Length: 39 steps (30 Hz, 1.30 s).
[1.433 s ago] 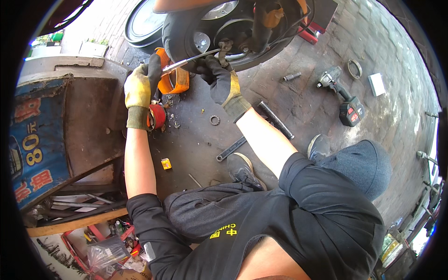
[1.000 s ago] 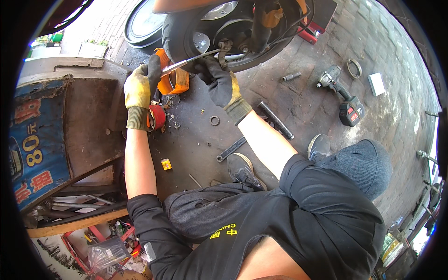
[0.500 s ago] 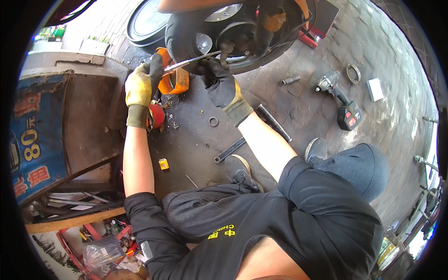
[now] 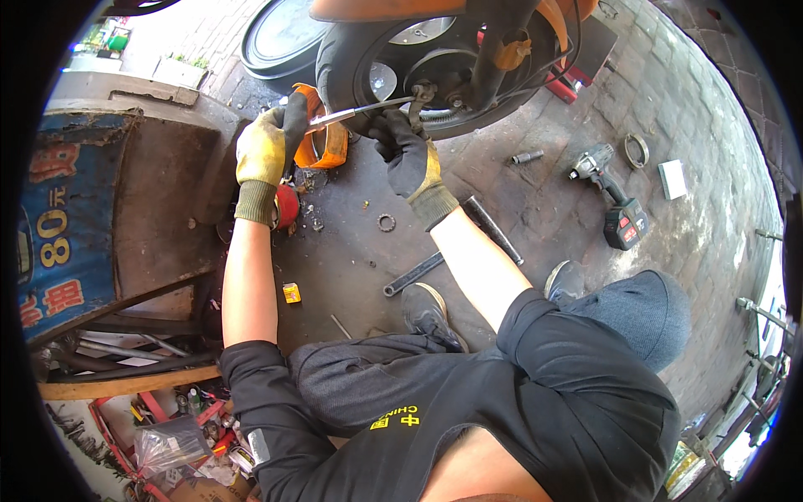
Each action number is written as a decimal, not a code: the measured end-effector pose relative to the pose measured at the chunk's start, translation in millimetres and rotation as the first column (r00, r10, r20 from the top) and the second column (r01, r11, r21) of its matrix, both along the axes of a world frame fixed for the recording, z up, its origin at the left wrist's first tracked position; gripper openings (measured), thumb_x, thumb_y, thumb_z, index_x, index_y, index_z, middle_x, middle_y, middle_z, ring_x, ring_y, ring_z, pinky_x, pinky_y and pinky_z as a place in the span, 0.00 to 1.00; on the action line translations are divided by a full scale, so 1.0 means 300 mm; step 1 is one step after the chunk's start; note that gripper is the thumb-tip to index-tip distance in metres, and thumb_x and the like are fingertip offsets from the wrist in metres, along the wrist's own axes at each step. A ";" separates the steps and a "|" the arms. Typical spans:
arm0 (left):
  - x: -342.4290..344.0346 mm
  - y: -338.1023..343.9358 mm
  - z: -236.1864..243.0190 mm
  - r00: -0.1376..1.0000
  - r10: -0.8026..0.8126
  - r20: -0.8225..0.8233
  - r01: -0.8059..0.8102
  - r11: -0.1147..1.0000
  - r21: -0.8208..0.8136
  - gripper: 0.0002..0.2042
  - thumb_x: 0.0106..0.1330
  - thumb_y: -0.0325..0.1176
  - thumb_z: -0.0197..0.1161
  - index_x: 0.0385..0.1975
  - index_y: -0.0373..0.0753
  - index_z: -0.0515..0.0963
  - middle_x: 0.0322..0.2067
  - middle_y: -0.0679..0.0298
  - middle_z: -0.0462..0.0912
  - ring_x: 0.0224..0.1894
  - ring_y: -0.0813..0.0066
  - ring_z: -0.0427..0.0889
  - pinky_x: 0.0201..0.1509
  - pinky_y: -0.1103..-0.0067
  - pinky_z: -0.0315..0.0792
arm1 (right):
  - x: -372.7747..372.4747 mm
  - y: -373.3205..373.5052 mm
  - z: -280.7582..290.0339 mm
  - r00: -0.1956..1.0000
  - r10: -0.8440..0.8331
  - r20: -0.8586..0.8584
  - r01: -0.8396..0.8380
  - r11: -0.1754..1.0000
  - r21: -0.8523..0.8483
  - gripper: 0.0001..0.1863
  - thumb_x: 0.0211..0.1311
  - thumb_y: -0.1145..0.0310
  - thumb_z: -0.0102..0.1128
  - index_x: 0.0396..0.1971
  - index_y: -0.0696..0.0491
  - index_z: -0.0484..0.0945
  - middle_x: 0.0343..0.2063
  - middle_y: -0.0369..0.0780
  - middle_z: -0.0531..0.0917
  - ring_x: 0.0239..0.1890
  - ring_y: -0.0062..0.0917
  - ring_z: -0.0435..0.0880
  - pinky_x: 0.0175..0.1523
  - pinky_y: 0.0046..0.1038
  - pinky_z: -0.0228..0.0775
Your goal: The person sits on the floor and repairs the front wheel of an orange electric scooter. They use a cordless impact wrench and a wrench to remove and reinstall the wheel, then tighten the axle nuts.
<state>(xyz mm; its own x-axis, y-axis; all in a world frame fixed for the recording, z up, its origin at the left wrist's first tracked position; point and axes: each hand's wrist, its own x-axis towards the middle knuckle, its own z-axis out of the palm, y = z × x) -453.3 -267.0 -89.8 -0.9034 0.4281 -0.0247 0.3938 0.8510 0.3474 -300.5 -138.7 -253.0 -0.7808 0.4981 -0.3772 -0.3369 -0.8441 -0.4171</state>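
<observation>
My left hand (image 4: 266, 151), in a yellow and black work glove, is closed around a screwdriver-like tool with a long thin metal shaft (image 4: 372, 107). The shaft points right, and its tip reaches the metal lever (image 4: 421, 96) near the wheel's hub. Just below the shaft is my right hand (image 4: 410, 163), gloved the same way. Its fingers are bent together close to the lever; what they grip, if anything, is hidden. The wheel's black tyre (image 4: 336, 75) stands beneath an orange fender (image 4: 385, 8).
An orange plastic piece (image 4: 328, 152) lies by the tyre. On the paving are a cordless impact wrench (image 4: 615, 197), a socket (image 4: 528, 156), a metal ring (image 4: 636, 151), a white box (image 4: 672, 179), a black bar (image 4: 493, 230) and a toothed ring (image 4: 386, 222). A cabinet (image 4: 163, 192) borders the left.
The view has shifted slightly, so the wheel and floor items sit a little further right. Both hands stay beside the hub, and the left still holds the tool with its tip at the lever.
</observation>
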 end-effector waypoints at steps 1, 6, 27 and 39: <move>0.001 0.000 0.001 1.000 -0.003 0.000 0.003 1.000 0.005 0.33 0.73 0.68 0.56 0.42 0.41 0.91 0.38 0.46 0.91 0.47 0.44 0.90 0.56 0.64 0.79 | 0.001 0.001 -0.003 0.998 0.001 -0.057 -0.001 1.000 0.005 0.14 0.81 0.63 0.62 0.61 0.45 0.83 0.53 0.34 0.90 0.50 0.19 0.91 0.46 0.19 0.80; 0.003 0.001 0.000 1.000 0.005 0.030 -0.006 1.000 0.031 0.34 0.72 0.69 0.56 0.42 0.41 0.91 0.37 0.47 0.91 0.45 0.47 0.91 0.55 0.64 0.79 | 0.010 -0.001 0.009 0.986 -0.023 -0.167 0.019 0.999 -0.028 0.14 0.81 0.63 0.63 0.59 0.51 0.83 0.51 0.37 0.92 0.48 0.21 0.92 0.47 0.20 0.83; -0.030 -0.011 -0.035 1.000 -0.001 0.030 -0.002 0.994 0.109 0.30 0.72 0.62 0.67 0.38 0.32 0.90 0.28 0.64 0.91 0.31 0.82 0.85 0.41 0.80 0.77 | -0.005 0.023 0.024 0.997 0.076 0.025 -0.073 0.990 -0.118 0.10 0.80 0.64 0.64 0.55 0.47 0.85 0.45 0.33 0.92 0.42 0.20 0.92 0.38 0.20 0.80; -0.037 -0.015 -0.041 0.998 -0.001 0.058 -0.006 0.992 0.128 0.31 0.72 0.61 0.68 0.39 0.31 0.90 0.28 0.64 0.91 0.31 0.82 0.85 0.40 0.81 0.76 | -0.006 -0.009 -0.012 0.975 -0.018 -0.220 -0.018 0.987 -0.161 0.17 0.80 0.66 0.62 0.64 0.49 0.80 0.55 0.37 0.90 0.48 0.23 0.92 0.45 0.22 0.85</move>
<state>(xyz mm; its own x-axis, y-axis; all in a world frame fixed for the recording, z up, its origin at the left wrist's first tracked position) -464.4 -271.7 -102.2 -0.9032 0.4286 -0.0216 0.3677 0.7990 0.4758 -302.4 -141.4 -256.5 -0.8536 0.4447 -0.2714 -0.4049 -0.8941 -0.1914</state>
